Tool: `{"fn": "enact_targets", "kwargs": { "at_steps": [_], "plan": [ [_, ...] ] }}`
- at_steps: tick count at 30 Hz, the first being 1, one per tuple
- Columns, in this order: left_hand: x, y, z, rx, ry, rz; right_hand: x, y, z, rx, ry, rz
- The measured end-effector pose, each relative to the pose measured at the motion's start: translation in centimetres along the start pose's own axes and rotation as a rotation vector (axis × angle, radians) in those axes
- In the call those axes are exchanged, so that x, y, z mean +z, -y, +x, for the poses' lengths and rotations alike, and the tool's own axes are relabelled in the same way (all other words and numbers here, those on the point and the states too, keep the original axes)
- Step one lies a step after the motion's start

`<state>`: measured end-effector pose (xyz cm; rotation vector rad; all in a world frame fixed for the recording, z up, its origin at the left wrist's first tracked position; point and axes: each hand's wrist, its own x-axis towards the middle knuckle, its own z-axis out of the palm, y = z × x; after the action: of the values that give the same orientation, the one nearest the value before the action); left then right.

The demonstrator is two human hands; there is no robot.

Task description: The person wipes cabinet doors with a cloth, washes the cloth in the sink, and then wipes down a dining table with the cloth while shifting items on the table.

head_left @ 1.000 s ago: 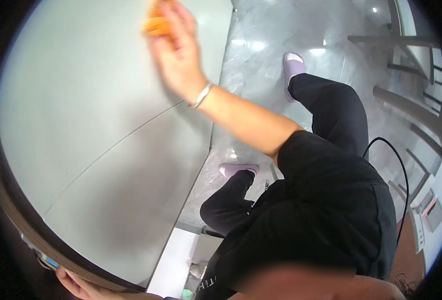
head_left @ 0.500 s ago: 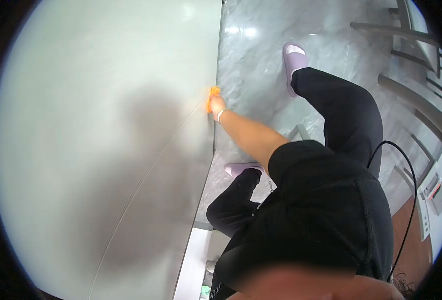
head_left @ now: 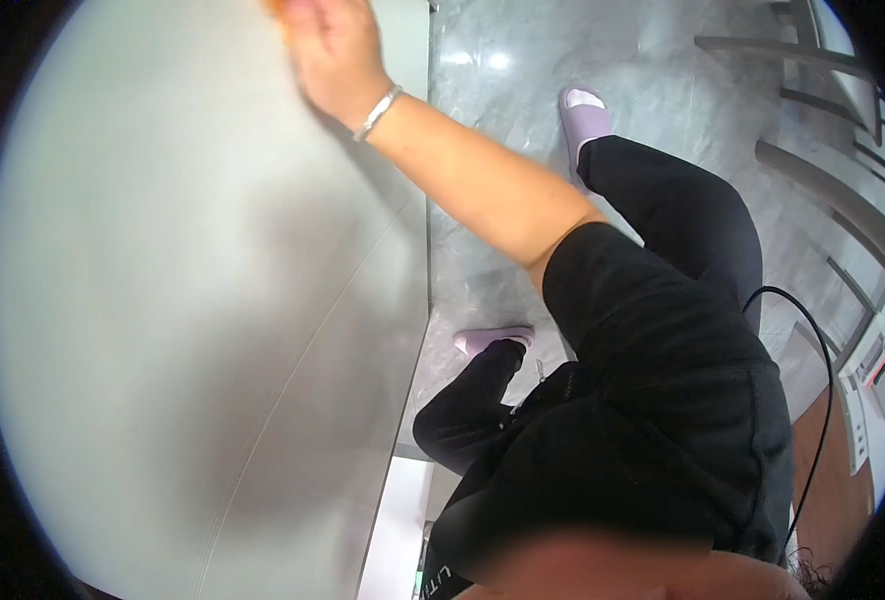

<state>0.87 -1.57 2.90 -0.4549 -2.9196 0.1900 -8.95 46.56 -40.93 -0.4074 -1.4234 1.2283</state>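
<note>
My right hand (head_left: 337, 45) is at the top of the view, fingers closed round an orange cloth (head_left: 275, 8). Only a small, blurred bit of the cloth shows, and the frame's edge cuts off the rest. Hand and cloth are over a large, smooth, pale panel (head_left: 142, 200); whether the cloth touches it I cannot tell. A silvery bracelet (head_left: 376, 113) circles the wrist, and the bare forearm reaches up and left from a black sleeve. My left hand is out of view.
A thin curved line (head_left: 292, 365) and a soft shadow cross the panel. Right of its edge is a grey marbled floor (head_left: 502, 130), with my feet in lilac slippers (head_left: 587, 122). Grey chair parts (head_left: 832, 200) stand at right. A black cable (head_left: 828, 400) hangs beside my body.
My right hand has moved up and left with the orange cloth, away from the panel's edge and farther over the panel. It appears larger, closer to the camera. The feet have barely shifted.
</note>
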Motion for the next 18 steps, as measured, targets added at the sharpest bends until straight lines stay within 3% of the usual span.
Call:
{"fn": "enact_targets", "kwargs": {
  "at_steps": [1, 2, 4, 5, 6, 7, 8, 10, 13, 14, 15, 16, 18],
  "plan": [
    [-0.1, 0.1, 0.1, -0.005, 0.011, 0.005, -0.6, -2.1, -1.7, 0.057, -0.026, 0.002],
    [-0.1, 0.0, 0.2, -0.007, 0.017, 0.006, -0.7, -6.4, -6.5, 0.335, -0.126, -0.084],
    [-0.4, 0.0, 0.4, -0.014, 0.028, 0.009, -1.8, -11.1, -15.7, 0.636, -0.245, -0.138],
    [-0.5, -0.2, 0.6, -0.015, 0.034, 0.011, -3.6, -11.7, -20.6, 0.958, -0.11, -0.171],
    [-0.6, -0.2, 0.8, -0.017, 0.041, 0.012, -4.4, -13.6, -27.2, 1.201, -0.092, -0.128],
    [-0.6, -0.2, 0.7, -0.017, 0.043, 0.007, -4.7, -11.7, -30.6, 1.508, -0.243, 0.057],
    [-0.7, 0.0, 0.6, -0.017, 0.043, 0.005, -5.1, -14.0, -37.8, 1.68, -0.167, 0.133],
    [-1.1, 0.1, 0.5, -0.019, 0.037, -0.003, -5.3, -16.7, -43.6, 1.836, -0.218, 0.31],
    [-1.6, 0.7, 0.3, -0.009, 0.033, -0.026, -1.4, -15.6, -31.8, 1.398, -0.503, -0.003],
    [-1.7, 1.0, 0.1, -0.007, 0.033, -0.033, -1.9, -10.8, -22.5, 1.429, -0.565, 0.126],
    [-1.7, 1.2, 0.0, -0.005, 0.037, -0.041, -1.8, -12.3, -18.7, 1.387, -0.484, 0.267],
    [-1.8, 1.3, -0.2, -0.004, 0.036, -0.047, -1.8, -9.1, -12.0, 1.075, -0.371, 0.226],
    [-2.0, 1.4, -0.4, -0.003, 0.045, -0.055, -0.3, -5.1, -2.7, 0.681, -0.264, 0.347]
  ]
}}
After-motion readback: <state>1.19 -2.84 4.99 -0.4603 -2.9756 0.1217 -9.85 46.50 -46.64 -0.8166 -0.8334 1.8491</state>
